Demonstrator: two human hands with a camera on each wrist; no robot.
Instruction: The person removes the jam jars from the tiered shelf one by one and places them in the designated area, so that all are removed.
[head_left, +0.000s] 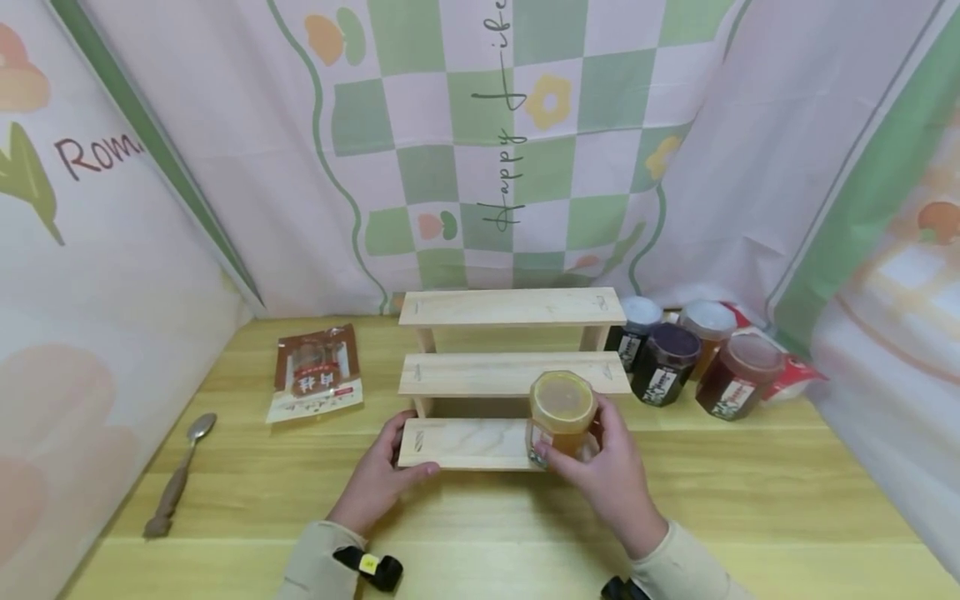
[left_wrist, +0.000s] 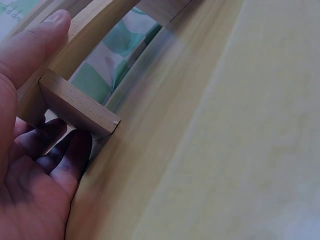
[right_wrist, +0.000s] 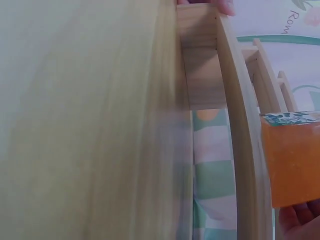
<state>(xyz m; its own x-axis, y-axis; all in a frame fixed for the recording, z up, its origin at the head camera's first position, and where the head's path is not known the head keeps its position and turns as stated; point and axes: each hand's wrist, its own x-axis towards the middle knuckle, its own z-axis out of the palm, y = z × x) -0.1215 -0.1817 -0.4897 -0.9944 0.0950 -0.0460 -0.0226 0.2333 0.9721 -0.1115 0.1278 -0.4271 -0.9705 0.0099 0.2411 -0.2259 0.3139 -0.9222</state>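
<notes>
A three-tier wooden step shelf (head_left: pixel 465 443) stands in the middle of the table. My left hand (head_left: pixel 381 479) grips the left end of its lowest step. In the left wrist view the thumb (left_wrist: pixel 37 47) lies along the step's front and the fingers (left_wrist: pixel 72 162) curl by the side support. My right hand (head_left: pixel 611 483) holds a jar of amber honey (head_left: pixel 564 408) with a yellowish lid, upright at the right end of the lowest step. The jar's orange side (right_wrist: pixel 295 165) shows against the step's front edge in the right wrist view.
Right of the shelf stand several lidded jars, among them a dark purple one (head_left: pixel 666 367) and a reddish one (head_left: pixel 738 379). A red and white packet (head_left: pixel 798 379) lies behind them. At left are a brown food packet (head_left: pixel 315 373) and a spoon (head_left: pixel 178 479). Patterned cloth (head_left: pixel 495 108) hangs behind.
</notes>
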